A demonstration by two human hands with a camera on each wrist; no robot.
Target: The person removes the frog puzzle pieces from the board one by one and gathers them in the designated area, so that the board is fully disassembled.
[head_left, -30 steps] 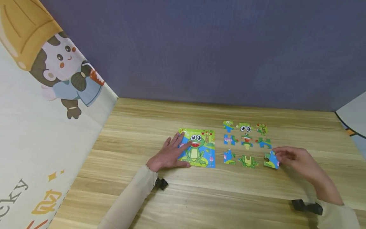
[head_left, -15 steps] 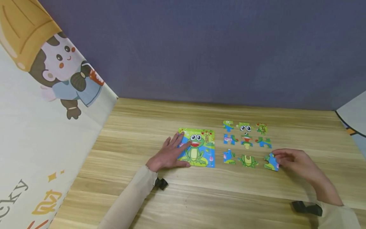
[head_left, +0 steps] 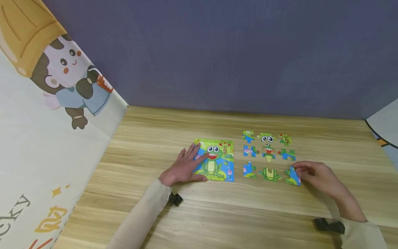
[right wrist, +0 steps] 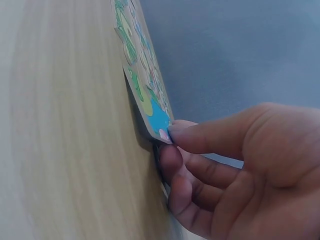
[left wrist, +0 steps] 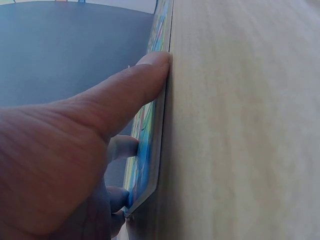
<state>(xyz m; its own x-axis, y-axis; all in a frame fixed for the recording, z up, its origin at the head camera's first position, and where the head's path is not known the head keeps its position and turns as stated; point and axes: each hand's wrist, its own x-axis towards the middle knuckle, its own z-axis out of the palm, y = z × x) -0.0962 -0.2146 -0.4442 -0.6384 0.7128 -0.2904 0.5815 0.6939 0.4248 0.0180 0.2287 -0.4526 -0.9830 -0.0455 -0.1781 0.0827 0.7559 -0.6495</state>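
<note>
My left hand (head_left: 186,166) lies flat with spread fingers on the left side of a frog picture board (head_left: 220,169). In the left wrist view the thumb (left wrist: 145,75) presses along the board's near edge. My right hand (head_left: 317,174) pinches a blue and green corner puzzle piece (head_left: 293,176) between thumb and fingers. The right wrist view shows that piece (right wrist: 155,117) tilted, its held edge raised off the table. Just left of it lies the frog-body piece (head_left: 270,175). Further left is a blue piece with a pink flower (head_left: 249,170).
Several more puzzle pieces lie spaced in rows behind, among them the eyes piece (head_left: 266,139) and the mouth piece (head_left: 268,154). The wooden table (head_left: 217,218) meets a dark blue panel (head_left: 217,58) at the back and a printed white panel (head_left: 31,145) at the left.
My right hand has shifted slightly left with the corner piece, bringing it nearer to the frog-body piece. The piece has also turned a little. My left hand has stayed in place on the board.
</note>
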